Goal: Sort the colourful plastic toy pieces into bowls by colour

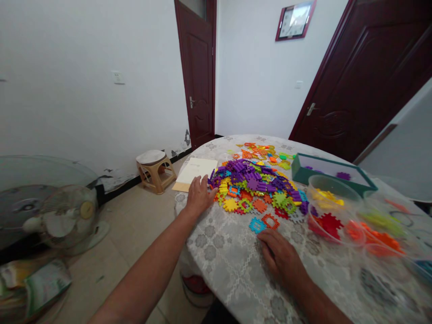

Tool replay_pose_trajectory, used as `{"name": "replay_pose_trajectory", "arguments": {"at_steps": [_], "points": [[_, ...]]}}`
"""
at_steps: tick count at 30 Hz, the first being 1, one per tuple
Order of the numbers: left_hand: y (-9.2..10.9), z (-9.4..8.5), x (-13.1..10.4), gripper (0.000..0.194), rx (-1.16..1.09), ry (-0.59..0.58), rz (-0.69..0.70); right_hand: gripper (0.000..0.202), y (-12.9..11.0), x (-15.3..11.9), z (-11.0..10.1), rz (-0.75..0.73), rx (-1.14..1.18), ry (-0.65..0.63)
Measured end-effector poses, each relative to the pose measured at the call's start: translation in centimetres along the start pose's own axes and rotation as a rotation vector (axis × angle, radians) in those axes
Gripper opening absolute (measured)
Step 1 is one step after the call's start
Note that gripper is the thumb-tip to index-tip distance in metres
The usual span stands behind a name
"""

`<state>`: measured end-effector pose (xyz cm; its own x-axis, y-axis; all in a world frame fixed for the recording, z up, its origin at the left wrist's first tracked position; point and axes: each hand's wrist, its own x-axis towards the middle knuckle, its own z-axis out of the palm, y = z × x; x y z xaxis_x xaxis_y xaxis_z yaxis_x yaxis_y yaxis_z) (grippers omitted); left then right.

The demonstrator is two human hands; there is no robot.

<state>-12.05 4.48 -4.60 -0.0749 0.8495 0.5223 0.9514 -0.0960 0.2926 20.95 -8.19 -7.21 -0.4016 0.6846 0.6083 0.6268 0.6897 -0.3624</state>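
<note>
A mixed heap of plastic gear-edged building pieces lies on the table, with purple on top and yellow, green, orange and red around it. My left hand is open at the heap's left edge, fingers apart, its tips close to the outer pieces. Nearer to me, my right hand rests on the cloth with its fingers curled together, and nothing shows in it. Just beyond its fingertips lies a blue square piece, beside an orange square piece. A yellow piece sits at the heap's front.
A pale booklet lies left of the heap. To the right stand a green box holding purple pieces and clear tubs of sorted colours. The patterned tablecloth covers the round table. A stool and a fan are on the left.
</note>
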Motion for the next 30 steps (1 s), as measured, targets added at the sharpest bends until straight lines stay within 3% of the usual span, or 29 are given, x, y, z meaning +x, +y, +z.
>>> {"name": "replay_pose_trajectory", "arguments": {"at_steps": [4, 8, 17, 23, 30], "points": [[0.2, 0.8, 2.3, 0.072, -0.034, -0.132, -0.020, 0.021, 0.0, -0.1, 0.1, 0.007, -0.015, 0.013], [0.8, 1.1, 2.9, 0.063, -0.095, -0.196, 0.045, 0.022, 0.1, 0.1, 0.5, 0.037, -0.035, 0.012], [4.1, -0.1, -1.4, 0.050, -0.229, -0.208, 0.142, 0.024, 0.1, 0.4, 0.9, 0.089, -0.093, -0.038], [7.8, -0.2, -3.9, 0.050, -0.270, -0.187, 0.220, 0.032, 0.5, 0.3, 1.4, 0.107, -0.196, -0.043], [12.7, 0.5, -4.9, 0.047, -0.275, -0.107, 0.310, 0.016, 1.1, 1.1, 0.5, 0.196, -0.256, -0.043]]}}
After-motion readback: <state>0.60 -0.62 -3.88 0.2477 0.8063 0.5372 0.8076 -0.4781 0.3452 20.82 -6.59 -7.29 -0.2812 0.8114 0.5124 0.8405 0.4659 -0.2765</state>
